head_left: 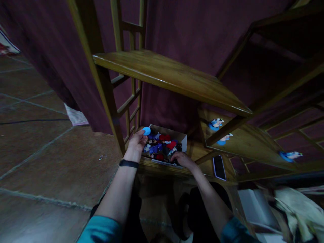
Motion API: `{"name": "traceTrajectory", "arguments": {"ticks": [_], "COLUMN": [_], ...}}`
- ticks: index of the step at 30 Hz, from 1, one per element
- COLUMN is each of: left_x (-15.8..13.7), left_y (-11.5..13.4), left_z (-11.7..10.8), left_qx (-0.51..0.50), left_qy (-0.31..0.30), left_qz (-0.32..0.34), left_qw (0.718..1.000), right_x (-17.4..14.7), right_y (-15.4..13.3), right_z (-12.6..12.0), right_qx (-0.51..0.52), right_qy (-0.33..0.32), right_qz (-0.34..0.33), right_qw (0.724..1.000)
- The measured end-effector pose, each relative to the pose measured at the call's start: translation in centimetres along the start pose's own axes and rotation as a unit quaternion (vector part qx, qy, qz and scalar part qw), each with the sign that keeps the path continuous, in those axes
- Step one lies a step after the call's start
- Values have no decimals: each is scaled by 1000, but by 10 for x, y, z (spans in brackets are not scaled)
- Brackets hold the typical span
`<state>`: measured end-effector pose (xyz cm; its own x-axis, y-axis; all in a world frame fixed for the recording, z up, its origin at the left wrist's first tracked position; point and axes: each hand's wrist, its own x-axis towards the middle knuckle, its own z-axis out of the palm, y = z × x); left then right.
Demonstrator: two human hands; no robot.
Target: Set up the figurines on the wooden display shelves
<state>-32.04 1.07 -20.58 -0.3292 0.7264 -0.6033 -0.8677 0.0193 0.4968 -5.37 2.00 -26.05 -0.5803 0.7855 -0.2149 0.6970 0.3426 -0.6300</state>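
Person's left hand point(138, 140) pinching a blue disc point(146, 131) just over the far left corner of an open box point(184, 143) of small figurines point(172, 145). Right hand point(181, 158) at the box's near right corner, fingers curled down; I cannot tell whether they grip anything. Box on the lower shelf point(196, 152); phone point(219, 167) by the shelf's near edge, right of the box.
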Motion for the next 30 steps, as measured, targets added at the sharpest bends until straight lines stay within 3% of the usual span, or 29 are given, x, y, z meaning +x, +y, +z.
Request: {"name": "traceTrajectory", "arguments": {"ticks": [6,9,12,15,24,30], "left_x": [-3,-3,-3,-4,5,4], "left_y": [0,0,0,0,-2,-1], "left_z": [2,3,3,2,1,0], "left_qx": [11,15,16,10,17,11], "left_qy": [7,3,3,6,9,-7], "left_qz": [-2,0,0,-1,-1,-1], "left_qw": [1000,1000,1000,1000,1000,1000], "right_x": [0,2,5,13,54,61], "right_y": [6,4,-1,-9,-30,-37], "right_z": [10,7,0,-5,5,18], "right_qx": [-26,-20,-36,-53,-86,-75], "right_qy": [-17,51,125,152,125,86], "right_qz": [-48,-60,-21,10,0,-16], "right_qw": [998,997,991,987,988,993]}}
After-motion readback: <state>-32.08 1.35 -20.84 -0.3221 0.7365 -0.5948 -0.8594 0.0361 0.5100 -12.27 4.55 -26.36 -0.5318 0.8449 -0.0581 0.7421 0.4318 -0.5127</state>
